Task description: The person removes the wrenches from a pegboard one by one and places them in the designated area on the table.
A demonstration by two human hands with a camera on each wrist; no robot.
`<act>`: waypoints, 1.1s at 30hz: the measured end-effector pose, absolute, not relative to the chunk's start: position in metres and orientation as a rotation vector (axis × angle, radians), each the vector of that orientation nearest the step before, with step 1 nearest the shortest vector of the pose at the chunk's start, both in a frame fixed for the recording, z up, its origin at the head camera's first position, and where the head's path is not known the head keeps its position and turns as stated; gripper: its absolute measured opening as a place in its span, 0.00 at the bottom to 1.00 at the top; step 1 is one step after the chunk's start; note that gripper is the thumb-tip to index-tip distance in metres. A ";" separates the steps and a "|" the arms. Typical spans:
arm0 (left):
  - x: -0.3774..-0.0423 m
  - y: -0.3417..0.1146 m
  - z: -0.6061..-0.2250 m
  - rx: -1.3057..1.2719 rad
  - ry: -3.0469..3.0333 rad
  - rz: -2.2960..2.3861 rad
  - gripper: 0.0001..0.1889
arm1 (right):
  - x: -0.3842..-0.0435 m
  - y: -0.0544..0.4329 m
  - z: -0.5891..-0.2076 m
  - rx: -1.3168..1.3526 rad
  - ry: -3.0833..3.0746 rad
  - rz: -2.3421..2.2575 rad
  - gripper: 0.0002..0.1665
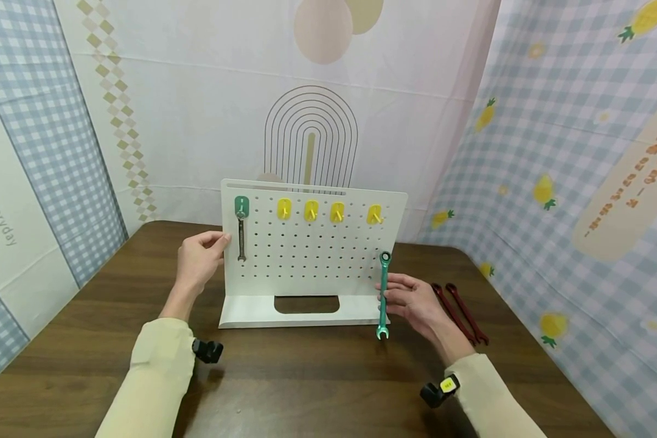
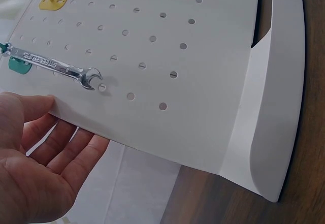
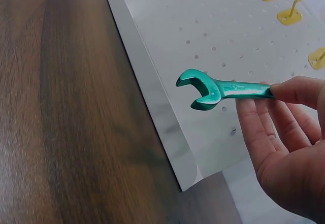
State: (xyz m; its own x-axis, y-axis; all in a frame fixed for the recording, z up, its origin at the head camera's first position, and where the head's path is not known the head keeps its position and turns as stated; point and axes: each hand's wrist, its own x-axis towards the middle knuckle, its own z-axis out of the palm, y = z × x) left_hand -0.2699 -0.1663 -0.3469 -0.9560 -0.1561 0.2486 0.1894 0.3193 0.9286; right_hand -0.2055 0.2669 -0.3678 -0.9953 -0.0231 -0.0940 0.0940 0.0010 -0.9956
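A white pegboard [image 1: 306, 243] stands upright on the table. My left hand [image 1: 199, 258] pinches its left edge, thumb in front and fingers behind, as the left wrist view shows. Beside that thumb, a silver wrench [image 1: 241, 240] hangs from a green hook [image 1: 242, 205] at the upper left. In front of the board's lower right corner, my right hand [image 1: 413, 301] holds a green combination wrench [image 1: 384, 295] between thumb and fingers. Its ring end points up and its open end [image 3: 203, 89] down, apart from the board. Part of its shaft is hidden by the thumb in the right wrist view.
Several yellow hooks [image 1: 311, 210] line the board's upper row with nothing hanging on them. Two dark red wrenches [image 1: 467, 313] lie on the brown table [image 1: 306, 383], right of my right hand. Patterned cloth [image 1: 208, 109] hangs behind and at both sides.
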 end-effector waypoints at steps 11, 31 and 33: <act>-0.270 -0.166 -0.347 -0.039 -2.295 -1.672 0.23 | -0.204 0.279 -0.371 0.107 2.164 -2.160 0.29; -0.270 -0.166 -0.346 -0.031 -2.303 -1.675 0.23 | -0.203 0.299 -0.381 0.143 2.201 -2.132 0.27; -0.269 -0.166 -0.346 -0.033 -2.301 -1.680 0.23 | -0.203 0.301 -0.381 0.146 2.202 -2.133 0.28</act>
